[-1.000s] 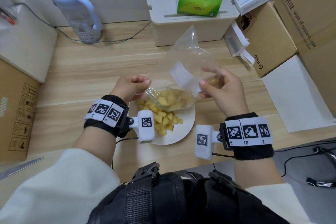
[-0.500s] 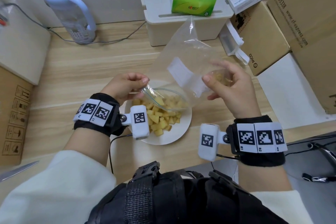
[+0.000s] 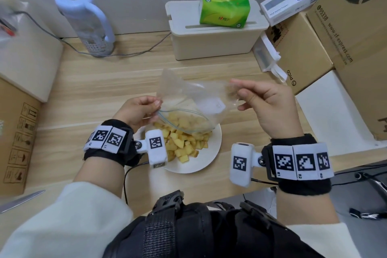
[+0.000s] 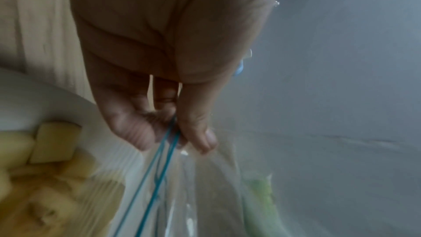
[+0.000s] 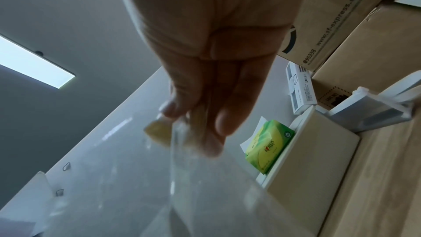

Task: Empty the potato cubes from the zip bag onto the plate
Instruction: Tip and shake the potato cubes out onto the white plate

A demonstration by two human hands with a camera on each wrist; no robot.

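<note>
Potato cubes mostly lie on the plate; one seems stuck in the zip bag corner. Left hand pinches the open zipper edge, right hand the bottom corner. Shaking hard could fling that cube onto the table.

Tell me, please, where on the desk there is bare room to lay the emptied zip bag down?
Bare wood lies left of the plate, between the left hand and the bottle, and in a strip between the zip bag and the white box. The right side is crowded with cardboard boxes; the plate holds potato cubes.
</note>
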